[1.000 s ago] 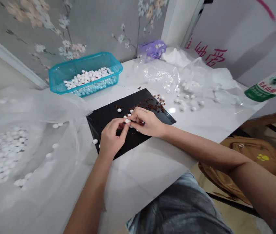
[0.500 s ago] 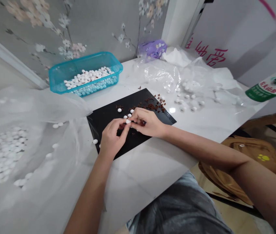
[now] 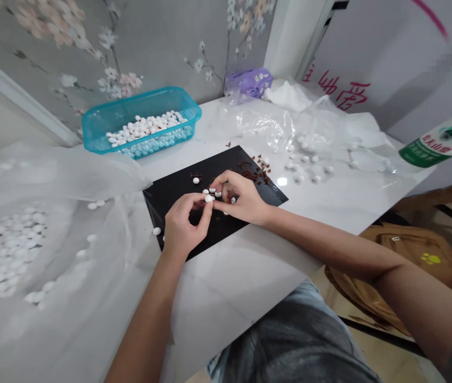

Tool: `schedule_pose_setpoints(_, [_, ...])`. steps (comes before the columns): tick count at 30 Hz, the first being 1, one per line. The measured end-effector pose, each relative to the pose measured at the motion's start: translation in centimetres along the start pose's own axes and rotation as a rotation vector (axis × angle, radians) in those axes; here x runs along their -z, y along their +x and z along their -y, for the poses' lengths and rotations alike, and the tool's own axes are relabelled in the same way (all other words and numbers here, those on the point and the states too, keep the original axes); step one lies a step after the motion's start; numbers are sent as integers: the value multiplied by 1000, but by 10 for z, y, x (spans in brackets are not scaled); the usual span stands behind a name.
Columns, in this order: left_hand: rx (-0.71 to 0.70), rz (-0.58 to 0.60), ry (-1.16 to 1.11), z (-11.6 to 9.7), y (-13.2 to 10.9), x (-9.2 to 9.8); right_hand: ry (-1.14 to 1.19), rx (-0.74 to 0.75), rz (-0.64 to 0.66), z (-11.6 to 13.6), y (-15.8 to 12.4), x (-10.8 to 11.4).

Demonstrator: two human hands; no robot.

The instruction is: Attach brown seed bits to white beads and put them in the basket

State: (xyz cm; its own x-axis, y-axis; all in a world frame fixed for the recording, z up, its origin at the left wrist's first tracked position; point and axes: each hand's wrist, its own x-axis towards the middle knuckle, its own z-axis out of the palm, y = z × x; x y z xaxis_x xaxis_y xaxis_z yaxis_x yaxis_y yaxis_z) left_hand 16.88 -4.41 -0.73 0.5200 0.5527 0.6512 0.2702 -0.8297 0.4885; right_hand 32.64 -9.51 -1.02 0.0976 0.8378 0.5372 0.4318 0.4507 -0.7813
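Pinching 1 small white seed (image 3: 208, 198): left hand (image 3: 181, 229) has thumb and index tips closed on it, other fingers curled in. Right hand (image 3: 241, 201) meets it from 3 o'clock, fingers curled, tips bunched at the same seed; can't tell if it actually grips.

Seed is oval, smooth, matte white, about pea-shaped. It sits just above the black mat (image 3: 170, 197), near mat centre.

- Loose white seeds (image 3: 196, 180) on the mat, 11 o'clock of the hands.
- Reddish-brown scraps (image 3: 255, 173) at the mat's 1 o'clock corner.
- Teal basket (image 3: 98, 130) with more seeds, 11 o'clock on the white table (image 3: 249, 266).
- Clear plastic bag (image 3: 30, 213) of seeds at 9 o'clock.
- Crumpled bag (image 3: 265, 125) at 1 o'clock.
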Motion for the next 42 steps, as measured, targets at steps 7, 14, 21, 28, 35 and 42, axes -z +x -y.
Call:
schedule_pose_setpoints(7, [-22, -9, -9, 0, 1, 0, -133, 183, -12, -3, -3, 0])
schedule_pose_setpoints(14, [-31, 12, -7, 2, -1, -1, -66, 227, -60, -4, -5, -4])
schedule_pose_setpoints(21, [-29, 33, -20, 1, 0, 0, -103, 174, 0, -5, -4, -2])
schedule_pose_setpoints(28, [18, 42, -63, -1, 2, 3, -229, 180, 70, 0, -2, 1])
schedule_pose_setpoints(35, [32, 2, -16, -1, 3, 4, -237, 186, -23, 1, -2, 1])
schedule_pose_setpoints(42, [30, -11, 8, 0, 3, 3, -142, 225, -37, -2, -4, -3])
